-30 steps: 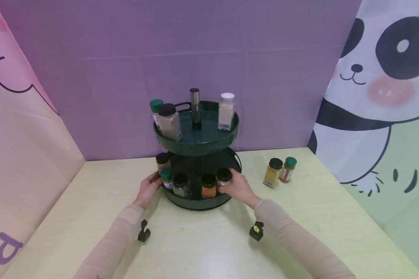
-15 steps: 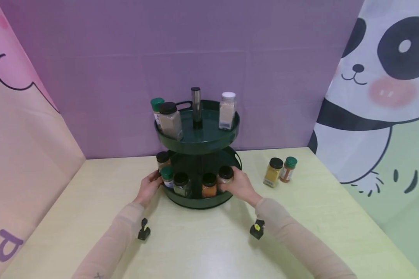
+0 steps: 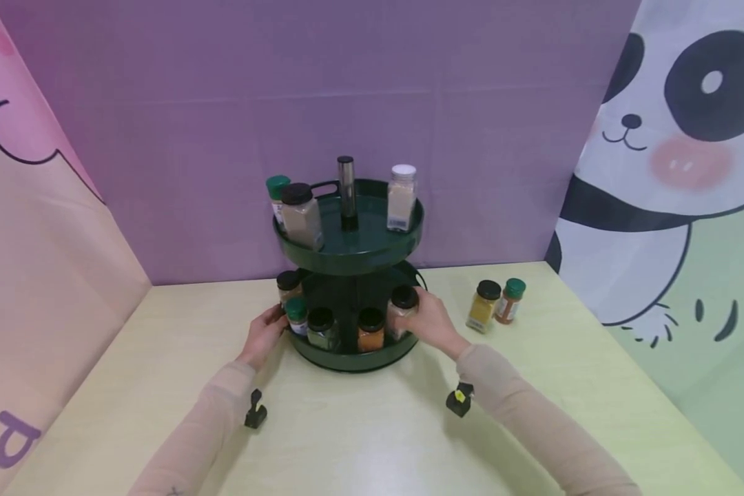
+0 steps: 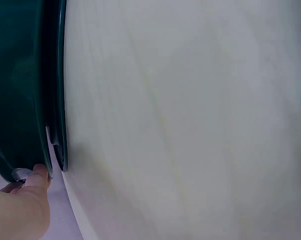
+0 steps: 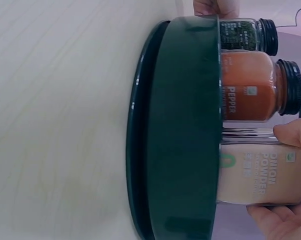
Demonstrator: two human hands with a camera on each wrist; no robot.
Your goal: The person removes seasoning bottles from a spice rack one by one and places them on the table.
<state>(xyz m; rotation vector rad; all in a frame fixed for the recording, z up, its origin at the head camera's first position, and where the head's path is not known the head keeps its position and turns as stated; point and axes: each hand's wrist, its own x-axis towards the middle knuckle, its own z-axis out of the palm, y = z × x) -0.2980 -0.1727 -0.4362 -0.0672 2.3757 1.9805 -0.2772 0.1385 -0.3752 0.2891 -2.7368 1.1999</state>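
A dark green two-tier spice rack (image 3: pixel 347 262) stands on the table. My right hand (image 3: pixel 430 320) holds a jar of onion powder (image 5: pixel 263 172) with a black lid, thumb on one side and fingers on the other, at the right of the lower tier. The jar's bottom is hidden behind the rim. Beside it stand an orange pepper jar (image 5: pixel 248 85) and a jar of green herbs (image 3: pixel 324 331). My left hand (image 3: pixel 263 337) grips the lower tier's left edge; in the left wrist view its thumb (image 4: pixel 39 175) lies on the green wall. A green-lidded jar (image 3: pixel 296 317) stands near it.
On the upper tier are a white-lidded jar (image 3: pixel 402 200), a large black-lidded jar (image 3: pixel 302 220) and a green-lidded jar (image 3: pixel 277 196). A yellow spice jar (image 3: pixel 483 308) and a green-lidded red one (image 3: pixel 510 303) stand on the table (image 3: pixel 347 434) to the right.
My right hand has shifted the onion powder jar slightly up and to the right in the head view, so more of it shows. My left hand and the rack have stayed in place.
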